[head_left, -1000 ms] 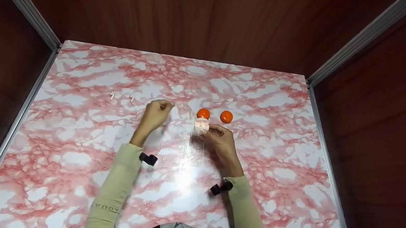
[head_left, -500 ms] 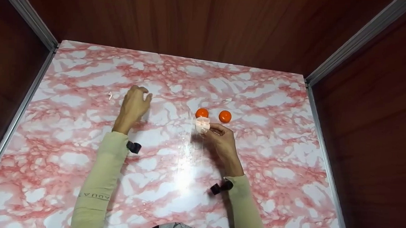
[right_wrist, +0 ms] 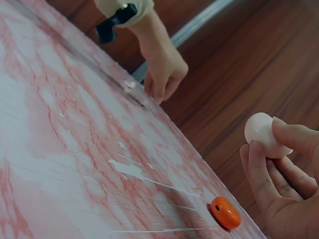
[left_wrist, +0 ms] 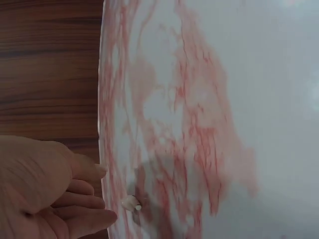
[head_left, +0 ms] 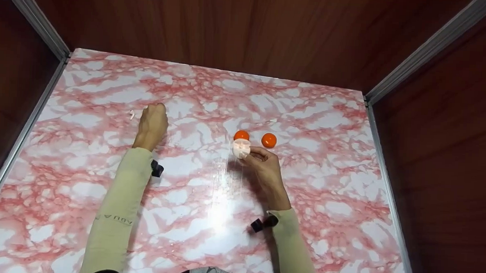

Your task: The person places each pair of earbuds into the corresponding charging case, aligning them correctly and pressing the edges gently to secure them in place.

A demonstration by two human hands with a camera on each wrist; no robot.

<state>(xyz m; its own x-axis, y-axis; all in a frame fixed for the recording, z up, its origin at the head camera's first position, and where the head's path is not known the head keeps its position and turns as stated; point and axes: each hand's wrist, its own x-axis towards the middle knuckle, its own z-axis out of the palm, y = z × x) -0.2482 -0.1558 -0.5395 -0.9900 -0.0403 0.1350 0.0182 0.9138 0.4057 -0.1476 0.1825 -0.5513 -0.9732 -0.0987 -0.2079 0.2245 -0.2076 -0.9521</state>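
Now: right hand (head_left: pixel 266 170) sits centre frame in head view, thumb and fingers pinching a small white earbud case (head_left: pixel 241 148), held just above the tabletop (head_left: pixel 327 189). Right wrist view confirms: case (right_wrist: pixel 263 134) pinned between thumb and fingertips, rounded end up; lid state not clear.

Left hand (head_left: pixel 152 123) is out at upper left of centre, knuckles up, fingers bent down onto the tabletop. Left wrist view shows fingers loosely curled, tips just beside a small white earbud (left_wrist: pixel 132 204), not yet touching as far as I can tell. Whether it already holds anything underneath: cannot tell from head view; wrist view suggests nothing gripped. A second white earbud (head_left: pixel 132 115) lies just left of that hand, apart from it.

Two orange balls (head_left: pixel 242 135) (head_left: pixel 269 140) sit side by side just above the case in frame, near but not touching it.

Judgement, step in hand = pick up earbud w/ left hand:
- earbud is tiny + smooth on a glossy top; pinch w/ thumb and index from both sides, don't scrape.
- keep right hand's case steady, clear of the balls, which would prob. roll if nudged.
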